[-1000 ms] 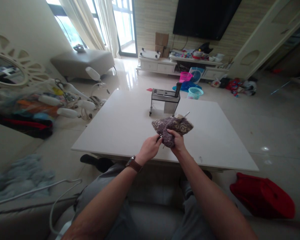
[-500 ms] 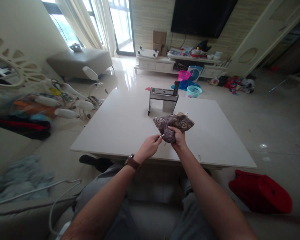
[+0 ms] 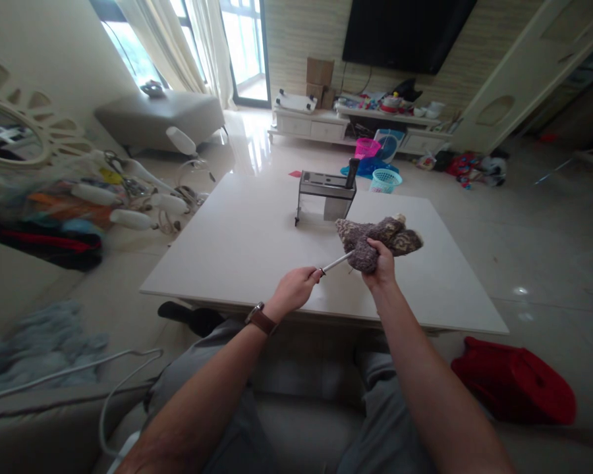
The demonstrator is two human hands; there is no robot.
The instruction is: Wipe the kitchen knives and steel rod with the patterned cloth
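My left hand (image 3: 299, 289) is closed round the handle end of a honing steel (image 3: 337, 261), a slim silvery rod with a dark guard. The rod points up and right, and its far end disappears into a bunched fuzzy cloth (image 3: 363, 253), brown-grey with a cream pattern. Over the table, my right hand (image 3: 381, 266) grips that cloth, thumb on top, squeezing it around the rod's end. Most of the steel's handle is hidden in my left fist. Behind the cloth stands a metal knife block (image 3: 326, 187) with one black-handled knife (image 3: 352, 174) in it.
The white table (image 3: 237, 243) spreads before me. Beyond it on the floor are a turquoise basket (image 3: 385, 180) and a pink basket (image 3: 366, 149). A red bundle (image 3: 514, 378) lies at the right, and a white lamp with several arms (image 3: 133, 219) stands at the left.
My right hand and the cloth have moved right, away from my left hand, baring a length of the rod. The tip that stuck out beyond the cloth is no longer visible.
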